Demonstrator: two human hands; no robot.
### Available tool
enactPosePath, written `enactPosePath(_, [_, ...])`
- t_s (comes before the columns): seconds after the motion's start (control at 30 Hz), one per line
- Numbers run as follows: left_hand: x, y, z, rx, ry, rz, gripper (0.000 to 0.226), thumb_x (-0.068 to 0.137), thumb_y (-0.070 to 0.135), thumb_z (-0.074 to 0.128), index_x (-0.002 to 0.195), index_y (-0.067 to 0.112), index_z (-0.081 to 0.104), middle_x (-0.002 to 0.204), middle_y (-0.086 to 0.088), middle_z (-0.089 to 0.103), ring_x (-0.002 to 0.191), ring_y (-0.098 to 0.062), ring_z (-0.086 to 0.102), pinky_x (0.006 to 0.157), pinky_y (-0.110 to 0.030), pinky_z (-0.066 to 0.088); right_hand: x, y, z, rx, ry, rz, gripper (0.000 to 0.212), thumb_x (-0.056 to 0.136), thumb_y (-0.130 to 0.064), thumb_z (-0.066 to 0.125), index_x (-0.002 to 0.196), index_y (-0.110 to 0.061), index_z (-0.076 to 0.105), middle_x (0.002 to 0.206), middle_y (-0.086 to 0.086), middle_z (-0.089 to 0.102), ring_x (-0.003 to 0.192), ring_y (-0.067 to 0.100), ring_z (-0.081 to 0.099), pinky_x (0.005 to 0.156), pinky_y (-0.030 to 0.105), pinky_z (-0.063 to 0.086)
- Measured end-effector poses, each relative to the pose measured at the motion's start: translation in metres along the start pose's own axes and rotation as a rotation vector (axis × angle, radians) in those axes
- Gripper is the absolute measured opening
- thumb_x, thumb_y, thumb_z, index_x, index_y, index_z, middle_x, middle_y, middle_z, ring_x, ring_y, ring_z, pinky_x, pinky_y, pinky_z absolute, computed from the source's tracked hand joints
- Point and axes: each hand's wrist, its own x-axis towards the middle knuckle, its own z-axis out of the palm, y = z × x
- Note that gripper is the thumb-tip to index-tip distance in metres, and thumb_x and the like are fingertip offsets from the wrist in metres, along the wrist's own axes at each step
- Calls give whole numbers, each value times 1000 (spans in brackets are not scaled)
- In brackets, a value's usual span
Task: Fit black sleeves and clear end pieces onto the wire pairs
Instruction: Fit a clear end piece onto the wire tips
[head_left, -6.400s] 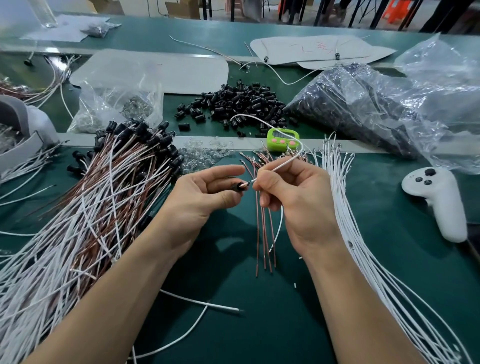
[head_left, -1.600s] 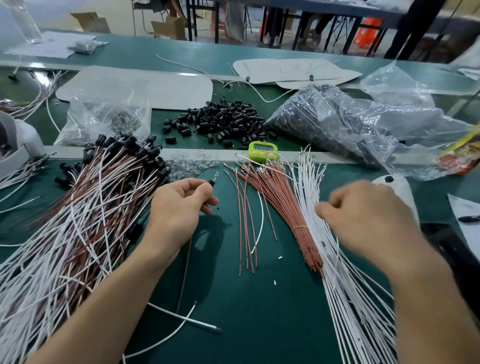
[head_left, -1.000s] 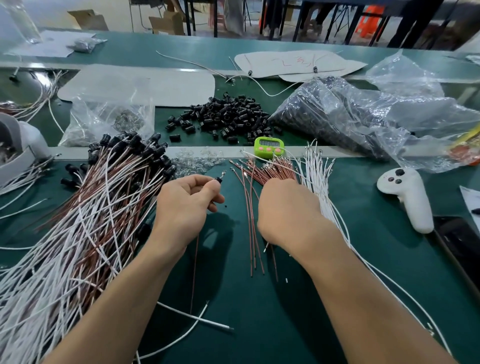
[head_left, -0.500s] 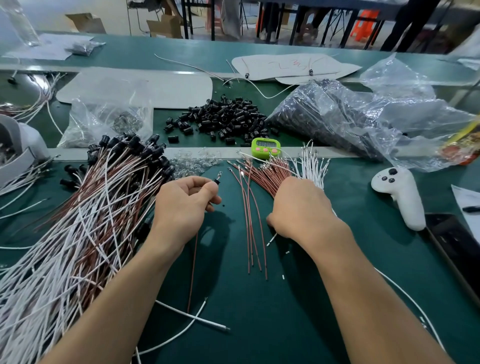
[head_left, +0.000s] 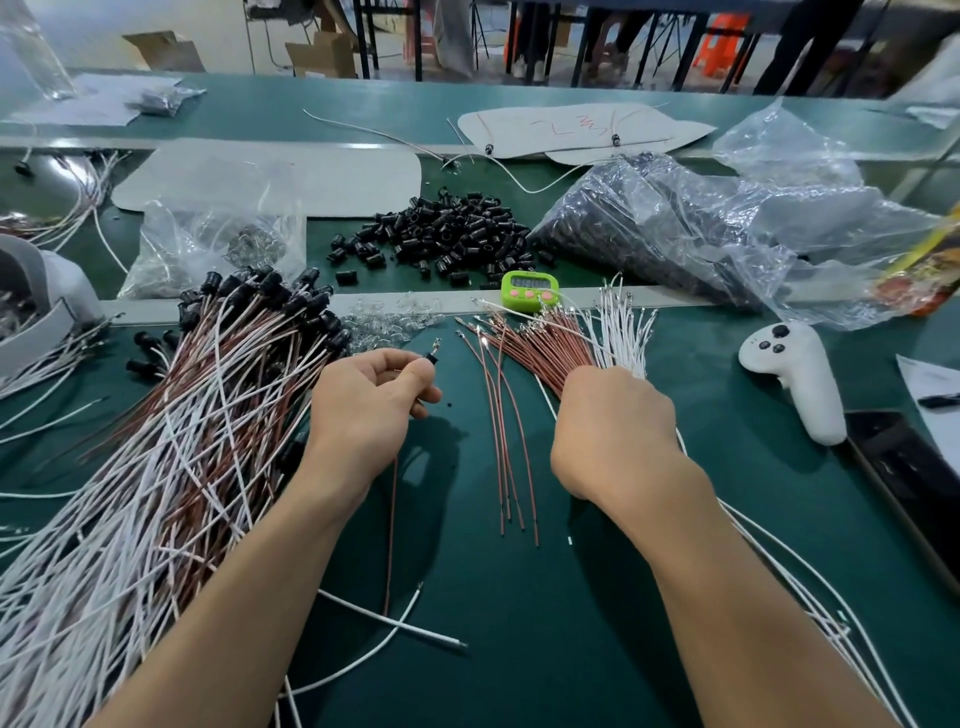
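My left hand (head_left: 366, 410) pinches a small black sleeve (head_left: 432, 356) with a metal tip sticking up; a brown wire (head_left: 390, 535) hangs from it toward me. My right hand (head_left: 615, 426) grips a bundle of white wires (head_left: 626, 332) with its fingers curled round them, next to a fan of brown wires (head_left: 540, 345). A pile of loose black sleeves (head_left: 447, 236) lies beyond. Clear end pieces (head_left: 389, 325) are scattered by the metal strip. A big heap of finished wire pairs (head_left: 171, 431) covers the left.
A green timer (head_left: 530, 288) stands behind the brown wires. A white controller (head_left: 795, 374) and a dark phone (head_left: 904, 473) lie at right. A plastic bag of black parts (head_left: 675, 228) and a bag of clear parts (head_left: 208, 249) sit further back.
My right hand came back from the right and closed on the white wire bundle, lifting its ends. My left hand has kept its hold on the sleeve and brown wire.
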Motion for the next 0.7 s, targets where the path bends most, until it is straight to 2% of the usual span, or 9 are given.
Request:
enactPosePath(0.07, [0, 0, 0, 1, 1, 0, 10, 94, 19, 71, 85, 19, 75, 72, -2, 77, 56, -10, 64, 59, -19, 52, -3, 1, 3, -36, 15, -23, 27, 73, -4, 67, 75, -21, 45, 69, -2, 43, 56, 15, 35, 48, 27, 20])
enactPosePath(0.13, [0, -1, 0, 2, 5, -1, 11, 94, 19, 71, 84, 19, 75, 72, -2, 77, 55, -9, 63, 58, -17, 51, -8, 5, 6, -17, 21, -48, 25, 73, -8, 68, 85, -25, 54, 72, -4, 48, 61, 17, 42, 50, 26, 22])
enactPosePath(0.23, [0, 0, 0, 4, 4, 0, 11, 94, 19, 71, 84, 19, 75, 71, -1, 77, 54, -8, 63, 56, -15, 50, -8, 18, 7, 139, 37, -81, 18, 74, -16, 69, 87, -26, 62, 80, -6, 62, 73, 20, 55, 57, 27, 36])
enactPosePath(0.3, [0, 0, 1, 13, 1, 0, 11, 94, 19, 71, 84, 19, 75, 71, 0, 77, 54, -7, 63, 56, -14, 50, -3, 26, 1, 378, 14, -48, 6, 73, -21, 73, 76, -25, 70, 71, -9, 67, 69, 13, 62, 60, 25, 46])
enactPosePath(0.4, [-1, 1, 2, 30, -3, -3, 11, 94, 20, 71, 84, 19, 75, 71, 0, 77, 55, -7, 63, 58, -16, 51, 10, 34, -15, 873, -148, 13, 15, 75, -5, 71, 63, -14, 72, 53, -6, 62, 44, 7, 49, 46, 18, 38])
enactPosePath(0.47, [0, 1, 2, 31, -3, -7, 11, 94, 20, 71, 85, 20, 75, 71, 0, 77, 56, -7, 64, 60, -19, 51, 17, 39, -29, 1366, -361, 31, 18, 81, 8, 64, 68, -5, 65, 59, 5, 58, 39, 7, 41, 39, 15, 30])
enactPosePath(0.57, [-1, 1, 1, 32, 2, -7, 11, 95, 20, 70, 85, 20, 75, 72, 0, 77, 57, -7, 64, 58, -17, 51, 24, 45, -48, 2080, -599, 61, 5, 83, -3, 62, 83, -6, 57, 63, 2, 58, 37, 1, 47, 41, 9, 30])
enactPosePath(0.63, [-2, 2, 1, 33, 15, -8, 11, 95, 22, 68, 86, 21, 75, 73, 1, 77, 57, -6, 64, 57, -14, 50, 26, 42, -53, 2221, -610, -13, 4, 84, -9, 59, 87, -7, 59, 64, 0, 60, 39, 0, 50, 44, 9, 33])
enactPosePath(0.7, [-2, 3, 2, 41, 32, -18, 12, 97, 24, 66, 87, 21, 74, 73, 3, 77, 57, -5, 65, 56, -12, 49, 25, 32, -54, 2182, -616, -156, 7, 84, -11, 57, 90, -8, 61, 65, -1, 61, 41, 0, 50, 48, 11, 35])
